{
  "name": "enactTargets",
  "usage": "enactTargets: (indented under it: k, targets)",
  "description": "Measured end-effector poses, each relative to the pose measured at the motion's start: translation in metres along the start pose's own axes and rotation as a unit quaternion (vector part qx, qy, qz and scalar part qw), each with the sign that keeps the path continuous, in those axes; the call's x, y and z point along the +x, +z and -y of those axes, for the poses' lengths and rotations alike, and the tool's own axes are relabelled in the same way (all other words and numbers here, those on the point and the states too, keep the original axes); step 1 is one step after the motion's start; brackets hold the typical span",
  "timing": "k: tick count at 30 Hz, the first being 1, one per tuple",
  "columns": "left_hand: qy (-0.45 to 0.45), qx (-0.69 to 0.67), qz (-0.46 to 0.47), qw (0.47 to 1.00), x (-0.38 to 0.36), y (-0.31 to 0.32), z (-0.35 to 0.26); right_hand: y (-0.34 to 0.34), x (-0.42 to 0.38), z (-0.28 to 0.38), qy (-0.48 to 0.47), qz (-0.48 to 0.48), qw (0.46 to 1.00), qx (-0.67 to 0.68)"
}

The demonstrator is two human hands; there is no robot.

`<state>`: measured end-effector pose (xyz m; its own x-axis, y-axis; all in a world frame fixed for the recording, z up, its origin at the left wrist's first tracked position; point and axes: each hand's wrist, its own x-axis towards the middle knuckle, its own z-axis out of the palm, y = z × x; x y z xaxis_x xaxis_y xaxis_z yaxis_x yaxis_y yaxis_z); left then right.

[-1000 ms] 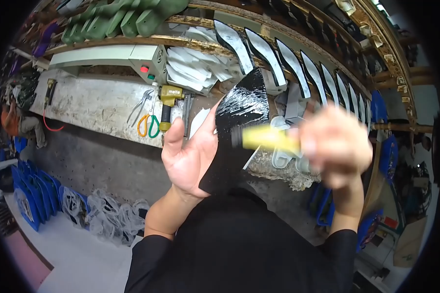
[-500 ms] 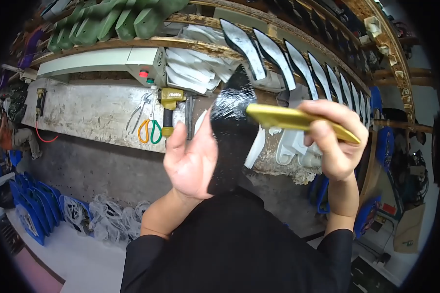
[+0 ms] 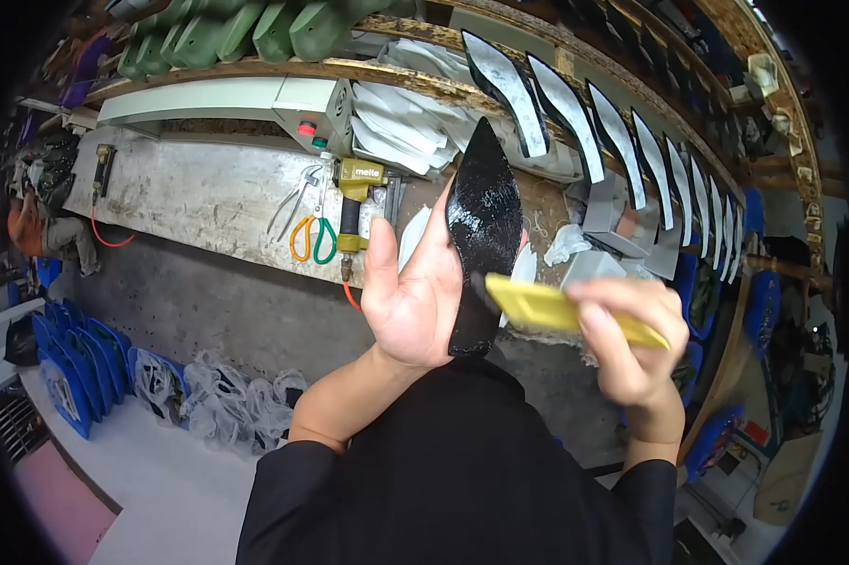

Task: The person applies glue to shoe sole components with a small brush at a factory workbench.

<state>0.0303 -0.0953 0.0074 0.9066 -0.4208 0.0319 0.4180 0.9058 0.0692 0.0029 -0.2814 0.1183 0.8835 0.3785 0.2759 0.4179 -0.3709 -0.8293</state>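
Observation:
My left hand holds a black, pointed shoe sole upright, tip away from me. The sole rests against my palm and hidden fingers, while my thumb stands apart from it. Wet, glossy streaks mark the sole's middle. In my right hand a flat yellow-handled brush is pinched between thumb and fingers. Its front end overlaps the sole's lower right edge in this view, and the bristles are blurred by motion.
A nail gun, orange- and green-handled scissors and white pieces lie on the workbench. Pointed shoe forms line the rack above; green forms sit left. Another person is at far left.
The brush has moved down from the sole's upper middle toward its lower right edge. The sole has turned more squarely toward me, and the view has shifted slightly.

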Motion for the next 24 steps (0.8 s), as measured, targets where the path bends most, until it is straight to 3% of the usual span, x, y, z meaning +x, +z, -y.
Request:
enactTargets:
  k: [4,7,9,10,13,16,20,24]
  targets:
    - [0.019,0.012,-0.016,1.0,0.001,-0.002,0.015,0.016,-0.008,-0.027,-0.03,0.016,0.999,-0.028]
    - [0.018,0.012,-0.021,1.0,0.002,-0.008,0.021,0.009,-0.03,-0.032,-0.025,0.023,0.999,0.04]
    - [0.021,0.004,-0.02,1.0,0.002,-0.011,0.026,-0.012,-0.053,-0.032,0.157,-0.046,0.963,0.215]
    - [0.03,0.005,-0.022,0.999,0.002,-0.013,0.029,-0.012,-0.071,-0.044,0.207,-0.177,0.93,0.248]
    - [0.045,0.007,-0.045,0.998,0.001,-0.022,0.034,-0.018,-0.1,-0.129,0.301,-0.294,0.862,0.283]
    - [0.079,0.017,-0.087,0.993,-0.008,-0.041,0.037,0.007,-0.162,-0.22,0.444,-0.269,0.816,0.255]
    - [0.076,0.089,-0.193,0.974,-0.031,-0.062,0.042,0.073,-0.203,-0.299,0.474,-0.28,0.807,0.212]
    - [0.07,0.105,-0.217,0.968,-0.047,-0.081,0.048,0.106,-0.201,-0.341,0.481,-0.363,0.738,0.303]
